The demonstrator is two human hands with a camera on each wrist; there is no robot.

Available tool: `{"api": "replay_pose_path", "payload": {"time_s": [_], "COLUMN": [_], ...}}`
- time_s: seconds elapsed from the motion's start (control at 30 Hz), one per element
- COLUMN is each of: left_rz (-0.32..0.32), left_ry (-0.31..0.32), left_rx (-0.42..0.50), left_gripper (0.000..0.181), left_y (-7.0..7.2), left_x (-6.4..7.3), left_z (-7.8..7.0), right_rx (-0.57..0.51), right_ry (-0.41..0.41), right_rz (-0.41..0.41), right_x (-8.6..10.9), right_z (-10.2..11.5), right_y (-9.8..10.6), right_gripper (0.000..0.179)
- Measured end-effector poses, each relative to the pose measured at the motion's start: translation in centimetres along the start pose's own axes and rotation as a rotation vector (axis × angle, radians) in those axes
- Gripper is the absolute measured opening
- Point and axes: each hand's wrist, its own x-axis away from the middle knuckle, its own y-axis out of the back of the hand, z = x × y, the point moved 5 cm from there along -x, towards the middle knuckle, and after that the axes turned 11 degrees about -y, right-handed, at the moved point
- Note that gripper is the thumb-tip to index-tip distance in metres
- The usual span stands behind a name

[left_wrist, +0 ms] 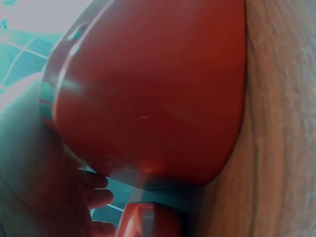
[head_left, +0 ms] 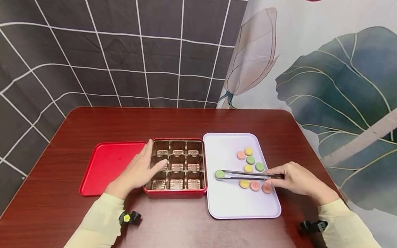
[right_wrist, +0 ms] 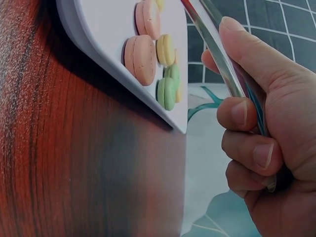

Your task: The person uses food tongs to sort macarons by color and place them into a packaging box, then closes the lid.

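Note:
My right hand grips metal tongs above the white tray. At the tongs' tips, near the tray's left side, is a green macaron. In the right wrist view the fingers curl round the tongs' handle. My left hand rests along the left side of a red tin, fingers fairly straight and thumb reaching over the rim. The tin holds a gold insert with several compartments and nothing in them. Its red wall fills much of the left wrist view.
On the tray lie several more macarons: pink, yellow and green. A flat red lid lies left of the tin on the brown table. Cloths hang behind the table: a dark grid and a leaf print.

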Motion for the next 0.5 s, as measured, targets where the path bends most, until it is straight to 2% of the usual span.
{"api": "replay_pose_path", "payload": {"time_s": [0.2,0.37,0.5], "left_rz": [-0.003,0.001,0.006], "left_ry": [-0.038,-0.086,-0.128], "left_rx": [-0.015,-0.035,-0.057], "left_gripper": [0.104,0.111,0.117], "left_y": [0.7,0.5,0.2], "left_x": [1.3,2.8,3.4], "left_z": [-0.6,-0.8,-1.0], "right_rx": [0.009,0.008,-0.021], "right_ry": [-0.025,-0.051,-0.065], "right_rz": [-0.003,-0.003,-0.003], "right_x": [-0.1,-0.3,-0.5], "right_z": [0.1,0.3,0.3], "right_y": [0.2,0.7,0.8], "right_gripper": [0.042,0.043,0.042]}}
